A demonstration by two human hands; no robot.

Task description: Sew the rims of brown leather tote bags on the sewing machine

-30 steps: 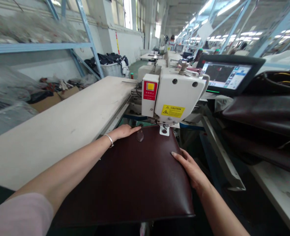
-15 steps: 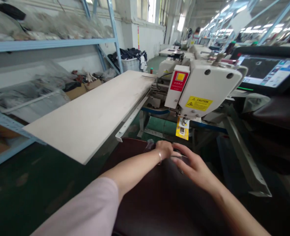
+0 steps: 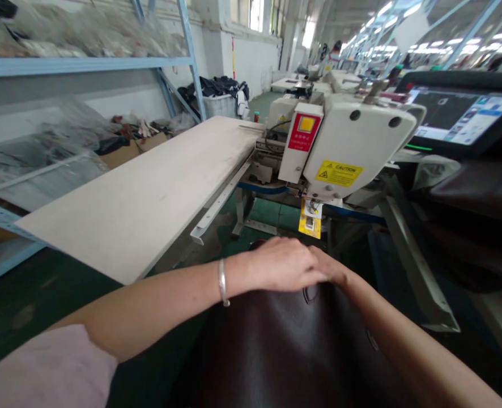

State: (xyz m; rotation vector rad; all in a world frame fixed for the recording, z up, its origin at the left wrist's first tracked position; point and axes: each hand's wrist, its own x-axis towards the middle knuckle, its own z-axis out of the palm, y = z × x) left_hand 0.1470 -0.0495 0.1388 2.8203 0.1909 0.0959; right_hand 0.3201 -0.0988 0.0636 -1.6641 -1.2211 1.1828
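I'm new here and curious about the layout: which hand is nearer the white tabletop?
The left hand. It is to the right of the white tabletop, at the top of the dark leather; the right hand is farther right, beside it.

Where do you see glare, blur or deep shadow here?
Head view: pale sheen streaks the brown leather; head view: the right hand looks slightly soft; head view: ceiling lights glare white, while the floor lies dark.
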